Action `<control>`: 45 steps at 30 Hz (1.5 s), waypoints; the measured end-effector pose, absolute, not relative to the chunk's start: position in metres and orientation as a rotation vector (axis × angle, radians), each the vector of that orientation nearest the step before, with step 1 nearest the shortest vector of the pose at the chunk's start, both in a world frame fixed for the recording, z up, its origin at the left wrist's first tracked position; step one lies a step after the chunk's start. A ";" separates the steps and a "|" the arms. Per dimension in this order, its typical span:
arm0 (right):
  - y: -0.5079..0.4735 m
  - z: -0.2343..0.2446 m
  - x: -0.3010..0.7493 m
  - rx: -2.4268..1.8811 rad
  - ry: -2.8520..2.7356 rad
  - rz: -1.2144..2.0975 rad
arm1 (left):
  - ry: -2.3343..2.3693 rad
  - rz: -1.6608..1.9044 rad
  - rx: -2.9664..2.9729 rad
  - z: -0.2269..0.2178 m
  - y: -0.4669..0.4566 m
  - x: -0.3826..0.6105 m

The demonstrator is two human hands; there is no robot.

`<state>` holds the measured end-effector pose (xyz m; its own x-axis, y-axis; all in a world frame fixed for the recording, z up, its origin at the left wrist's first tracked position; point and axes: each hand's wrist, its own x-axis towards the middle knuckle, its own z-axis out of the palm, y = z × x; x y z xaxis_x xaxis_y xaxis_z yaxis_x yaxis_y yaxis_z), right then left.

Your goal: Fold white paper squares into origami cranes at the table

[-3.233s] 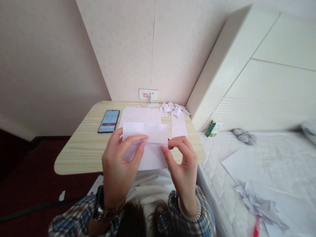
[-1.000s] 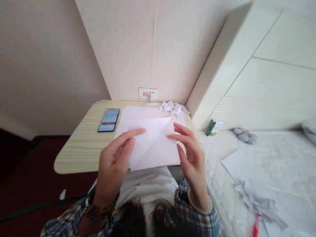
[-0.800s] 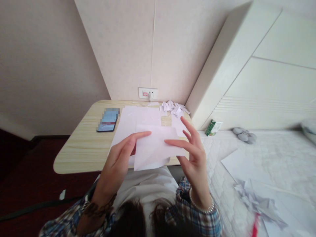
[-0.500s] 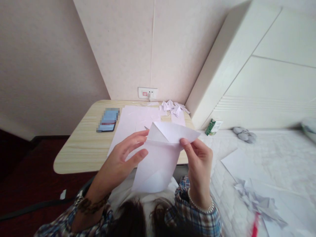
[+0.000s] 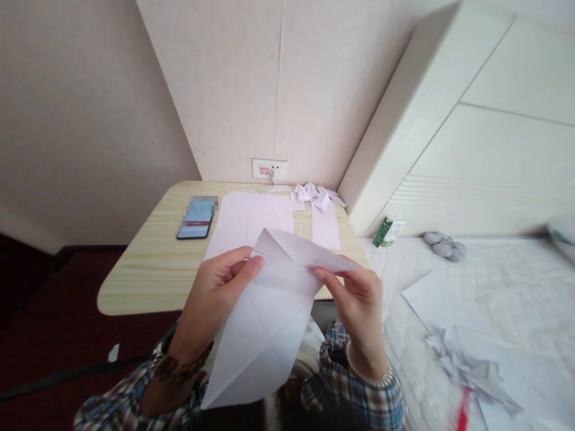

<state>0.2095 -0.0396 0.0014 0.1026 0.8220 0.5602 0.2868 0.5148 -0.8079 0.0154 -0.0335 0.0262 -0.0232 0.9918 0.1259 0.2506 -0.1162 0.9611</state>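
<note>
One creased white paper sheet (image 5: pixel 269 326), top folded, lower part unfolded, hangs over the near edge of the pale wood-grain worktop (image 5: pixel 144 269), pinched by left grip (image 5: pixel 220 283) and right grip (image 5: pixel 359 294); small folded white paper pieces (image 5: pixel 320 203) at the worktop's far right corner look finished.

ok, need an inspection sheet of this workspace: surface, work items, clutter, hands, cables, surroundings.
Surface: pale wood-grain table, rounded corners.
Work items: creased white sheet, held up at the table's near edge; flat white paper on the table.
Clutter: phone at table's left; folded paper pieces at far right corner.
Hands: left hand and right hand both pinch the sheet's upper part.
Cables: white plug in wall socket; cord run unclear.
Surroundings: quilted mattress at right, bearing carton and more paper.
</note>
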 end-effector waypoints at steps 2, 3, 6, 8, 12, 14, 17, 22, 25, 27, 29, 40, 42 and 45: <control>-0.040 0.003 0.211 -0.923 -1.581 0.522 | 1.263 1.115 1.375 0.027 -0.032 0.015; -0.040 0.005 0.212 -0.872 -1.648 0.532 | 1.226 1.089 1.353 0.028 -0.032 0.014; -0.040 0.009 0.215 -0.786 -1.786 0.550 | 1.133 1.091 1.376 0.027 -0.031 0.010; -0.040 0.011 0.215 -0.795 -1.820 0.530 | 1.059 1.079 1.384 0.027 -0.031 0.008; -0.040 0.011 0.215 -0.836 -1.877 0.435 | 1.094 0.984 1.490 0.027 -0.028 0.005; -0.039 0.010 0.216 -0.852 -1.903 0.437 | 1.178 0.934 1.506 0.028 -0.027 0.005; -0.039 0.011 0.218 -0.897 -1.848 0.473 | 1.243 0.918 1.553 0.027 -0.027 0.006; -0.040 0.018 0.211 -1.044 -1.669 0.398 | 1.318 0.989 1.772 0.027 -0.030 0.010; -0.038 0.021 0.199 -1.066 -1.740 0.439 | 1.337 1.009 1.840 0.029 -0.032 0.015; -0.037 0.022 0.192 -1.068 -1.750 0.478 | 1.332 1.029 1.868 0.030 -0.034 0.018; -0.037 0.022 0.188 -1.053 -1.760 0.515 | 1.329 1.062 1.886 0.031 -0.035 0.020; -0.036 0.020 0.191 -1.202 -1.431 0.852 | 1.204 0.865 1.407 0.035 -0.033 0.018; -0.035 0.019 0.193 -1.221 -1.351 0.906 | 1.189 0.835 1.323 0.034 -0.032 0.018; -0.034 0.017 0.200 -1.177 -1.293 1.016 | 1.232 0.884 1.239 0.032 -0.032 0.020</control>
<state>0.2002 -0.0341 0.0173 0.0503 0.9866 0.1549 0.0823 0.1505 -0.9852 0.0195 -0.0319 0.0318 0.1737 0.9665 -0.1891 0.1308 0.1677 0.9771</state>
